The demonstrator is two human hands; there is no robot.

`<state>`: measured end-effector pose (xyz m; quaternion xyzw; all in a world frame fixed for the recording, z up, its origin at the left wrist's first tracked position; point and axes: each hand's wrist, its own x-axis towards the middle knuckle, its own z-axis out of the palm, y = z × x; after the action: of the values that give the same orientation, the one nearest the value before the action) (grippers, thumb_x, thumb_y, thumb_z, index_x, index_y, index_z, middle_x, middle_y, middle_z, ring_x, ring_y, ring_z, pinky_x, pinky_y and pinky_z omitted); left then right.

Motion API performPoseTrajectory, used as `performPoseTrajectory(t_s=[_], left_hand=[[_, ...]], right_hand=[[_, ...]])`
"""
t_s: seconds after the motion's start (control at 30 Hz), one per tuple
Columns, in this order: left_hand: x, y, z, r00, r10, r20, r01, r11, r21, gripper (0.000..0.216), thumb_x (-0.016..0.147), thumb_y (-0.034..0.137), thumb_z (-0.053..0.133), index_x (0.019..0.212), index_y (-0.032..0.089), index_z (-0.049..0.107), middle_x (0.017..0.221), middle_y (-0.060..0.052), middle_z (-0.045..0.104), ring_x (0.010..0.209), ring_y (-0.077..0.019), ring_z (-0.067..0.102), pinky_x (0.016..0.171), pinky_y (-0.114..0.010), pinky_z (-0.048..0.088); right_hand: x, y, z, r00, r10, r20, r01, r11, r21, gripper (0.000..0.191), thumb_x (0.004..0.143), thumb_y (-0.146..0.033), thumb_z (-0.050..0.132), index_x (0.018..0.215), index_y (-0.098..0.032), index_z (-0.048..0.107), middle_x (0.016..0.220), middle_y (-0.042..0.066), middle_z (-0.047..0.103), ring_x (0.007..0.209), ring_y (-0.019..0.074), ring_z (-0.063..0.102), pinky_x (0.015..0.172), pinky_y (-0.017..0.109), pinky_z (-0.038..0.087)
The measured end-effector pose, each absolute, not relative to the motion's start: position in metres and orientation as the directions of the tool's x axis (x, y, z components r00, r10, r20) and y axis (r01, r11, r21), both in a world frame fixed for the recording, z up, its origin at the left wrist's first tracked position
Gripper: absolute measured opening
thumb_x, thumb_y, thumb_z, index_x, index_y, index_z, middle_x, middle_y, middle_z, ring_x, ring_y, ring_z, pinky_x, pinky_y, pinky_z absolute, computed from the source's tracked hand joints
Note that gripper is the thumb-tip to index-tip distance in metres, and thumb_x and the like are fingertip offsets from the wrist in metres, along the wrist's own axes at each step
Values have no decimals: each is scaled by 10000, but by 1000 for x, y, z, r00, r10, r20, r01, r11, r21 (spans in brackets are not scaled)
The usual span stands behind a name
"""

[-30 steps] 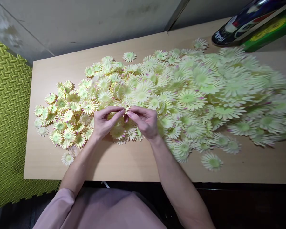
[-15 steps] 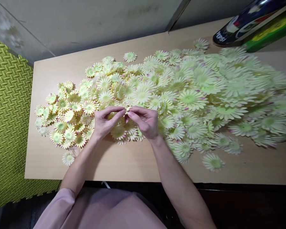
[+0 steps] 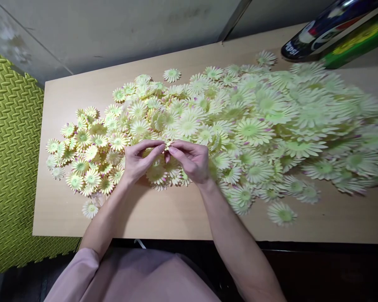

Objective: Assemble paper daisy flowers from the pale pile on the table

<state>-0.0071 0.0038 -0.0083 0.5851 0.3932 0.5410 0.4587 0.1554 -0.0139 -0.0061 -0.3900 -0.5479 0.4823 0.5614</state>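
Observation:
A big heap of pale yellow-green fabric daisy flowers (image 3: pixel 248 126) covers most of the light wooden table (image 3: pixel 176 214). My left hand (image 3: pixel 138 161) and my right hand (image 3: pixel 190 161) meet above the heap's near edge. Both pinch one small flower (image 3: pixel 167 145) between thumbs and fingertips, mostly hidden by the fingers. Flowers lie directly under both hands. Smaller flowers (image 3: pixel 82 155) spread out to the left of my left hand.
A dark Pepsi bottle (image 3: pixel 315 35) and a green package (image 3: pixel 355 42) lie at the table's far right corner. A green foam mat (image 3: pixel 9 159) is on the floor to the left. A grey wall runs behind the table. My pink garment (image 3: pixel 132 277) fills the bottom.

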Motion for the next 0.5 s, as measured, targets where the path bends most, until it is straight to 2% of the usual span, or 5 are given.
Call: performPoseTrajectory(t_s=[0.17,0.5], left_hand=[[-7,4,-6,103,966,237,-43,-234,971,170,782,310,767,909,198,789,911,-64,786,832,-157,737,803,-285,594],[-8,4,-7,114,965,238,-43,-234,971,176,800,299,751,936,193,787,932,-70,787,850,-161,740,813,-285,602]], right_hand=[[156,-14,-8,-64,973,221,-98,214,-972,116,867,-286,666,822,-210,742,673,4,673,598,148,635,568,290,560],[154,-13,-5,-47,969,241,-94,236,-967,80,851,-238,686,797,-213,739,650,-7,669,570,126,627,555,261,541]])
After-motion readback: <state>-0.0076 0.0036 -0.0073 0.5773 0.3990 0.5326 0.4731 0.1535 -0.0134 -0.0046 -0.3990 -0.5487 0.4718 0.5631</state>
